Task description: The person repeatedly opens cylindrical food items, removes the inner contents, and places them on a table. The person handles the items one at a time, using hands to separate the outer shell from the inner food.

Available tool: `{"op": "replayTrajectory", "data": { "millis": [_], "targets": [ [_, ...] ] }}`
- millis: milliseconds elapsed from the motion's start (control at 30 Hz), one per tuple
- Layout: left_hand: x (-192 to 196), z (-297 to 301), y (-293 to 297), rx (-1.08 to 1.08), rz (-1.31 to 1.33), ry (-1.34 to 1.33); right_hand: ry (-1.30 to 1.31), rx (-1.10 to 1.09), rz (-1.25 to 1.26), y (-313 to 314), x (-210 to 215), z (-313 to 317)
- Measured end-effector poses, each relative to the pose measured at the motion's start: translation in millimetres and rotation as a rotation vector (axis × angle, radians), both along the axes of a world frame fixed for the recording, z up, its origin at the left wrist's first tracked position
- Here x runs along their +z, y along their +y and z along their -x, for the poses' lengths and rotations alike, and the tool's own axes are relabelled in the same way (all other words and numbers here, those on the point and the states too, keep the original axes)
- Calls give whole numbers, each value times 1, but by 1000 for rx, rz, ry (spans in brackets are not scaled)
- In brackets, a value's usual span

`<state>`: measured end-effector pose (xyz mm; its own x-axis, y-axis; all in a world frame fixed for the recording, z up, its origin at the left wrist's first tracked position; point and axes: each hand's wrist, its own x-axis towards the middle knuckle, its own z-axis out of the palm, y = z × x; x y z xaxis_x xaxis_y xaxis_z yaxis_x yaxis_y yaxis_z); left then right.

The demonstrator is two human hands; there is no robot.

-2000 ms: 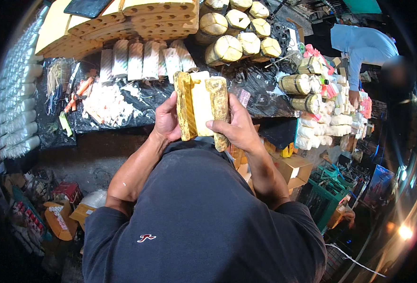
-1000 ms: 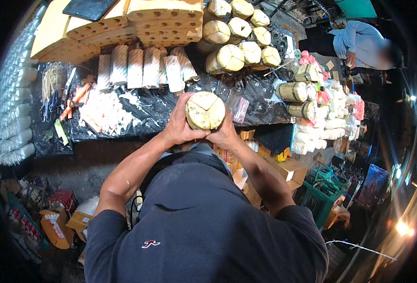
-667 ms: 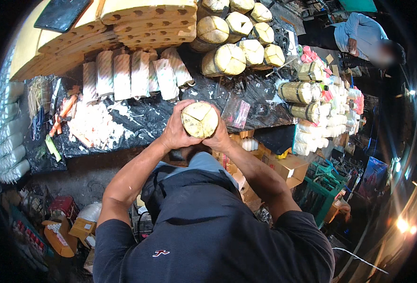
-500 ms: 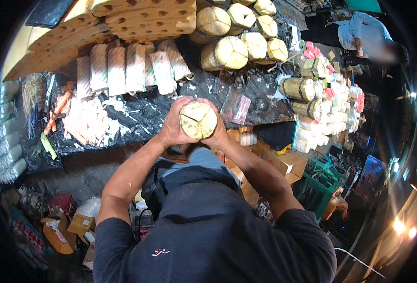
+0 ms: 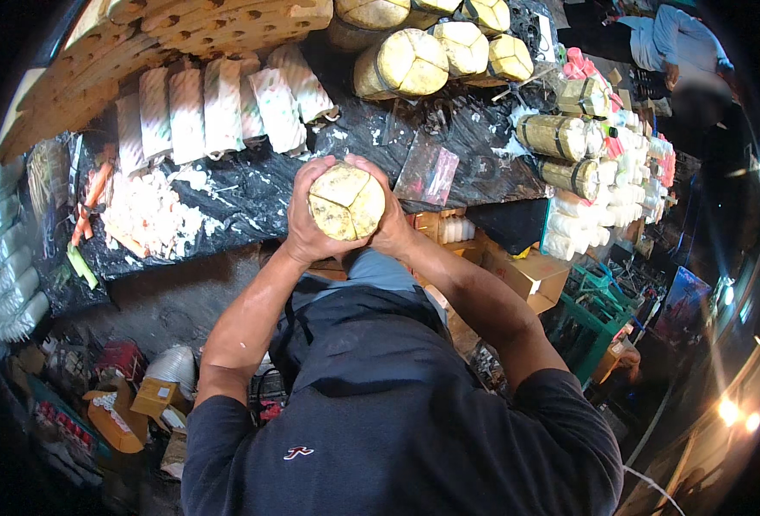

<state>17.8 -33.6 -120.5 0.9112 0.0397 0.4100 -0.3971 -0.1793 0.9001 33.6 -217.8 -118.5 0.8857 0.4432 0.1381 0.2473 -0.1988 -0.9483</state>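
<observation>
Both my hands are wrapped round a thick yellowish cylindrical roll [image 5: 347, 202], held at the near edge of the black-covered table [image 5: 449, 142]. Its round end faces up, with seams or cords meeting in a Y. My left hand [image 5: 302, 225] clasps its left side and my right hand [image 5: 392, 219] its right side, fingers curled behind it. The roll's lower part is hidden. Several similar yellowish rolls [image 5: 410, 64] with dark bands are grouped beyond my hands. A flat clear plastic packet [image 5: 429, 172] with pink print lies just past my right hand.
Pale patterned packets [image 5: 188, 120] line the back left, below tan boards with holes [image 5: 233, 26]. White scraps [image 5: 154, 211] are heaped at left. Banded rolls [image 5: 552, 138] and white packages [image 5: 573, 232] stand at right, with a cardboard box [image 5: 535, 279] below. Another person [image 5: 681, 43] is at far right.
My hands have moved slightly left and up in view with the roll, and its seam pattern has turned. The table's things have shifted in view as my head moved.
</observation>
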Motion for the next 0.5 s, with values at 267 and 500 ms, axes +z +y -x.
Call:
{"op": "replayTrajectory", "data": {
  "millis": [267,500],
  "targets": [
    [8,-4,2,-25,112,131,-106,0,84,1,-2,-6],
    [79,-1,-8,83,323,556,211,-63,124,10,62,2]
  ]
}}
